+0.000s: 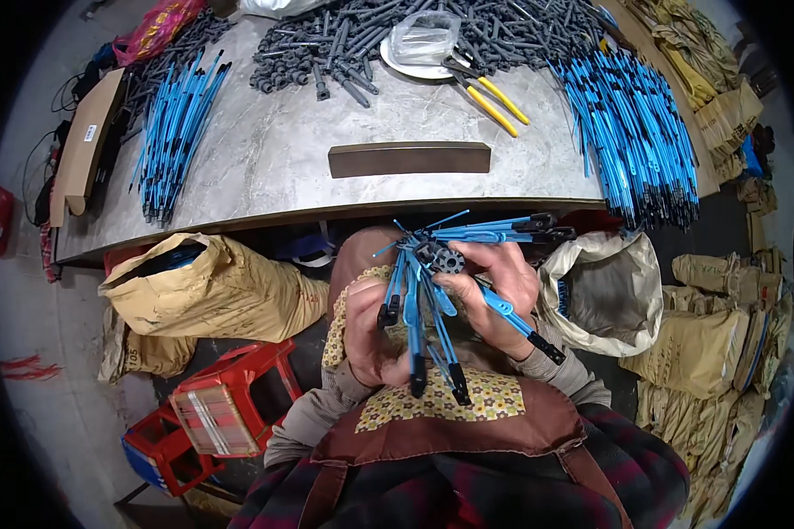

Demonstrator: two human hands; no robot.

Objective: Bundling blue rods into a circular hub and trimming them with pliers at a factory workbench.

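Above my lap I hold a dark round notched hub [451, 260] with several slim blue arms [415, 300] fanning out from it, each tipped in black. My right hand [503, 295] pinches the hub between thumb and fingers; some arms point right past it. The fingers of my left hand [372, 339] are closed beside the arms that hang down, and seem to grip them, though their tips are partly hidden. On the table's right lies a thick stack of similar blue arms [631, 132]; a smaller bundle of blue arms [178, 137] lies at left.
Grey plastic rods [326, 44] are heaped across the table's far side. Yellow-handled pliers [494, 101] lie by a white plate [415, 69]. A dark bar [410, 160] sits near the table edge [265, 213]. Open sacks [212, 291] [648, 291] and red stools [238, 397] stand below.
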